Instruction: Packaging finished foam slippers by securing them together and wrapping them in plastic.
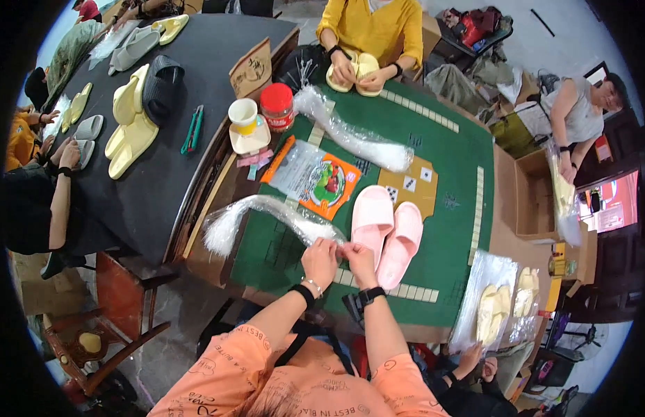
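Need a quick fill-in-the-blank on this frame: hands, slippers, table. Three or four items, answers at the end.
1. Both hands, left hand and right hand, pinch a clear plastic ____ at the table's near edge.
2. The pair of slippers just beyond the right hand is ____ in colour.
3. The tabletop under them is covered in ____ felt.
4. The red-lidded jar stands beside a white ____.

Answers: bag; pink; green; cup

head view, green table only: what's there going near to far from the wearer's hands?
Left hand and right hand on a clear bag bundle → pink slippers → orange packet → second bag bundle → red-lidded jar.
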Demonstrator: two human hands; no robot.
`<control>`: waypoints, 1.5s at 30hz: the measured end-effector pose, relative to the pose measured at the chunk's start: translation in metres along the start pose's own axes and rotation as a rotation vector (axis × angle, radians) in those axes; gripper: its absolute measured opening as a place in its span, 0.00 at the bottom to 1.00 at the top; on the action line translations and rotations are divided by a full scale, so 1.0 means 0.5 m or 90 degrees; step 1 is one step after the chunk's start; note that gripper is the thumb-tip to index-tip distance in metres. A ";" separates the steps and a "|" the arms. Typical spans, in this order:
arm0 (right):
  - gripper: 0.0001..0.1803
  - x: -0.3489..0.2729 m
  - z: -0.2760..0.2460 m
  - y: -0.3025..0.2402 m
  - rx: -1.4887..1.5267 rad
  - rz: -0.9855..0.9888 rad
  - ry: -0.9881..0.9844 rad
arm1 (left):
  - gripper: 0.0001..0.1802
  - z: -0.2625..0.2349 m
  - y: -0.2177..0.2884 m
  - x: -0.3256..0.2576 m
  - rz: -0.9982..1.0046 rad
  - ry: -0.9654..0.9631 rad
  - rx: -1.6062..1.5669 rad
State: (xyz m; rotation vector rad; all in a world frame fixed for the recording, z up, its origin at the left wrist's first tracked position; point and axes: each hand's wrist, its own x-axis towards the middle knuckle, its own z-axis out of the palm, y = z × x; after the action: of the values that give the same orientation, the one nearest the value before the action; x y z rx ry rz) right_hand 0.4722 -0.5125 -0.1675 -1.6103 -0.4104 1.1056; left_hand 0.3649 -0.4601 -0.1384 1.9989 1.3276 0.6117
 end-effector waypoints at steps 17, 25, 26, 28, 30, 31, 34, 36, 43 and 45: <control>0.04 -0.012 0.002 -0.013 -0.032 -0.047 -0.007 | 0.04 0.019 0.014 -0.018 -0.120 0.050 -0.050; 0.07 -0.002 0.052 -0.033 -0.428 -0.206 0.100 | 0.09 0.040 -0.018 -0.001 -0.238 0.004 -0.110; 0.07 -0.011 0.074 -0.052 -0.409 -0.204 0.087 | 0.10 0.042 -0.031 -0.002 -0.217 0.020 -0.123; 0.06 -0.006 0.067 -0.053 -0.446 -0.239 0.110 | 0.10 0.048 -0.030 0.008 -0.195 -0.041 -0.166; 0.05 -0.006 0.063 -0.059 -0.470 -0.255 0.125 | 0.10 0.044 -0.026 0.016 -0.164 -0.083 -0.179; 0.06 0.002 0.062 -0.047 -0.513 -0.242 0.144 | 0.10 0.039 -0.028 0.015 -0.156 -0.094 -0.175; 0.04 0.009 0.083 -0.042 -0.566 -0.206 0.155 | 0.10 0.026 -0.044 0.019 -0.149 -0.120 -0.161; 0.05 0.008 0.092 -0.049 -0.564 -0.200 0.168 | 0.09 0.021 -0.042 0.022 -0.123 -0.100 -0.165; 0.03 0.024 0.078 -0.055 -0.407 -0.159 0.188 | 0.08 0.006 -0.017 0.037 -0.110 -0.104 -0.142; 0.04 0.036 0.048 -0.029 -0.270 -0.153 0.115 | 0.08 -0.001 -0.018 0.039 -0.120 -0.087 -0.170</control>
State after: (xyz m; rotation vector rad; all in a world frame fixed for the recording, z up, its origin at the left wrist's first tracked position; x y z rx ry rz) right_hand 0.4656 -0.4803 -0.1622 -1.9512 -0.7323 0.7127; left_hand 0.3663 -0.4393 -0.1443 1.6495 1.2622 0.5247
